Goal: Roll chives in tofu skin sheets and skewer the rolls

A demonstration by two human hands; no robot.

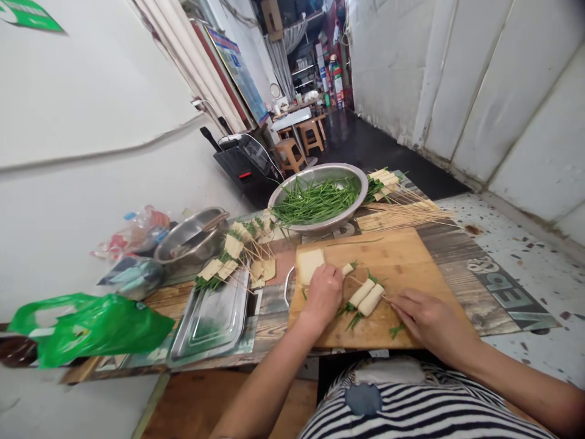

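Observation:
On the wooden cutting board [406, 256], my left hand [325, 294] is closed over a tofu-skin roll [348, 268] with green ends poking out. Most of that roll is hidden under the fingers. A stack of pale tofu sheets [309, 264] lies just beyond this hand. My right hand [423, 320] pinches the end of a thin wooden skewer [386, 298]. Two rolls of tofu skin around green chives [368, 300] sit side by side at the skewer's other end, between my hands. A few green scraps [395, 330] lie near my right fingers.
A steel bowl of chives [363, 189] stands behind the board. Bare skewers [406, 216] and finished skewers [382, 182] lie to its right. On the left are a metal tray [210, 329] with more skewered rolls, another steel bowl [196, 250] and a green plastic bag [91, 326].

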